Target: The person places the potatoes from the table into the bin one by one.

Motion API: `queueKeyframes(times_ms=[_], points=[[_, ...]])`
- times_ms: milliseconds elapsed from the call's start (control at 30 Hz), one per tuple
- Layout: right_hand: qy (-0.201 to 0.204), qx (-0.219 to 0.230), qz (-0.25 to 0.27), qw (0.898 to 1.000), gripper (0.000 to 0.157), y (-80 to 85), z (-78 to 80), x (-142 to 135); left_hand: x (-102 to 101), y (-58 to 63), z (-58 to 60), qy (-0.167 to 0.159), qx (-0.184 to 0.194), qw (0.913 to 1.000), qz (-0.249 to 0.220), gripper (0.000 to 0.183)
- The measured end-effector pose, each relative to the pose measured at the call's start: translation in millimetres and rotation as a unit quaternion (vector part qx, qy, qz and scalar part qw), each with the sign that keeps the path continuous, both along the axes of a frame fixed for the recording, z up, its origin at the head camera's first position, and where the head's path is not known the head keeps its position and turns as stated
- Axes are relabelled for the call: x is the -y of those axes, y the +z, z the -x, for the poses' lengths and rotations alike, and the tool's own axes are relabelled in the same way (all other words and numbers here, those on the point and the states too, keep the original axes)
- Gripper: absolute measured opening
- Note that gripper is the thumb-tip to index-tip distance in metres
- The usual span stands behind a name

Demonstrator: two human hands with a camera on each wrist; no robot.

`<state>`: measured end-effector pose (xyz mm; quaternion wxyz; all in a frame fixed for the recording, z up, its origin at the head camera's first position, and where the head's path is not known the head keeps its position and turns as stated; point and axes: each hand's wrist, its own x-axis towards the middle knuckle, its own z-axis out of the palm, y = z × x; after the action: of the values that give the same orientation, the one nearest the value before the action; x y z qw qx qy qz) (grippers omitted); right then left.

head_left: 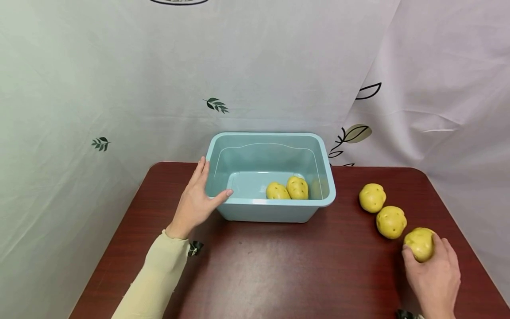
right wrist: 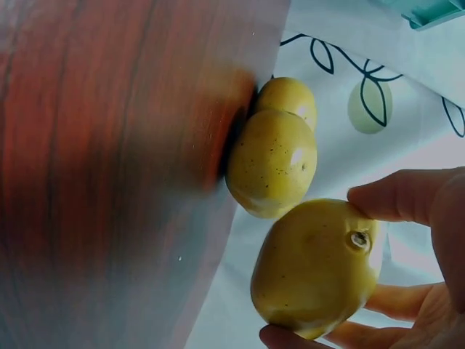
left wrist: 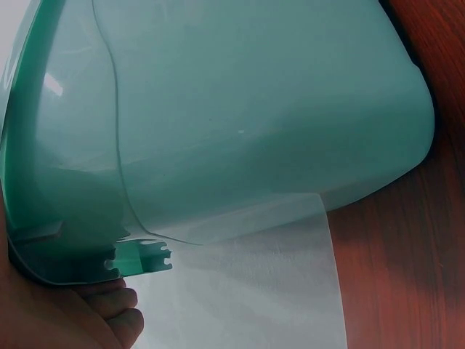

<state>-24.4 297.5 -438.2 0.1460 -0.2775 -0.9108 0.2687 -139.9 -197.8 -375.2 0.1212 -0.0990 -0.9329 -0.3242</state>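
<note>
My right hand (head_left: 436, 272) grips a yellow potato (head_left: 419, 244) at the right side of the table, thumb on one side and fingers on the other. In the right wrist view the held potato (right wrist: 316, 269) appears raised off the tabletop. Two more potatoes, one nearer (head_left: 391, 222) and one farther (head_left: 372, 198), lie beyond it in a slanting row. My left hand (head_left: 195, 201) rests at the front left corner of a light blue plastic tub (head_left: 271, 212), fingers straight along its left side, thumb over the front rim. Inside the tub sit two potatoes, one left (head_left: 277, 191) and one right (head_left: 297, 188).
The dark red wooden table (head_left: 263, 266) carries everything. Its back edge meets a pale cloth backdrop (head_left: 271, 66) with leaf prints, and cloth hangs along both sides as well. The tub stands at the back middle, near the cloth.
</note>
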Motion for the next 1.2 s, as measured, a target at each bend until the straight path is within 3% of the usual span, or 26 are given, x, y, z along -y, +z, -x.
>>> queueKeyframes(times_ms=[200, 500, 1200], points=[[-0.011, -0.025, 0.0, 1.0, 0.071, 1.8, -0.1, 3, 0, 0.7, -0.3, 0.001, 0.002, 1.0, 0.0, 0.102], [0.002, -0.123, -0.018, 0.992, 0.067, -2.7, 1.8, 6, -1, 0.7, -0.2, 0.003, -0.003, 1.0, 0.002, 0.101], [0.001, -0.228, -0.02, 0.973, 0.062, -1.7, 6.5, 17, -1, 0.9, -0.7, 0.004, -0.002, 1.0, 0.001, 0.101]])
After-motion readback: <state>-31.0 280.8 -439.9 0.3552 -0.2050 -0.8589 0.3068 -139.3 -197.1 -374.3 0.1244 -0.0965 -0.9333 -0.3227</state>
